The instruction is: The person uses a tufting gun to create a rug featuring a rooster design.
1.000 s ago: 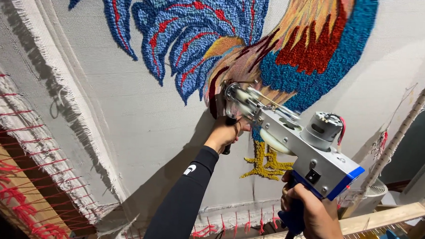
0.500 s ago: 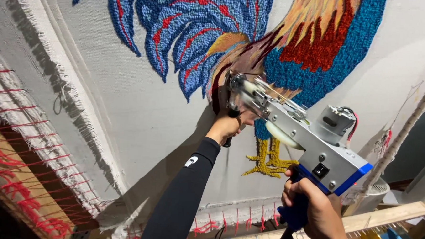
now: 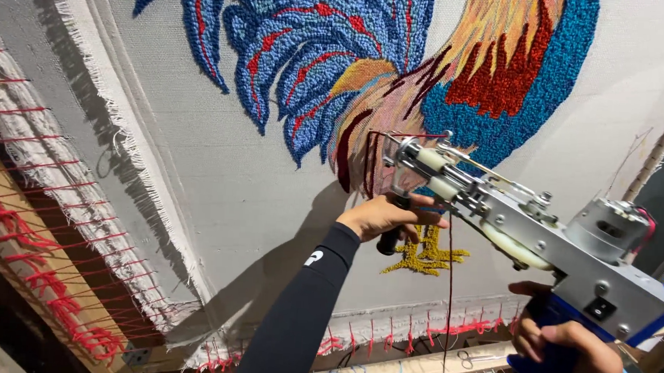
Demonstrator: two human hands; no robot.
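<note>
**Both hands on the tufting gun at the rooster's tail**

Grip of the left hand (image 3: 390, 217) is closed around the black front handle (image 3: 388, 241) under the nose of the tufting gun (image 3: 524, 232); grip of the right hand (image 3: 563, 353) is clamped on the blue rear handle (image 3: 545, 352). The gun's tip sits against the stretched cloth (image 3: 220, 182), at the lower edge of the tufted rooster (image 3: 397, 55), just above the small yellow foot patch (image 3: 422, 259).

Compared with half a second ago, the gun lies flatter, its nose lower against the rooster's dark tail strands, and the left hand has come round so the fingers show more plainly. The yellow foot patch, earlier half covered by the gun body, is now mostly in sight.

A dark red yarn (image 3: 448, 288) hangs down from the gun past the yellow patch; where it ends is hidden below. The needle itself is too small to make out. The right hand is cut off by the lower edge, the rooster by the upper. The wooden frame (image 3: 16, 232), left of the rooster, is laced with red cord.
</note>
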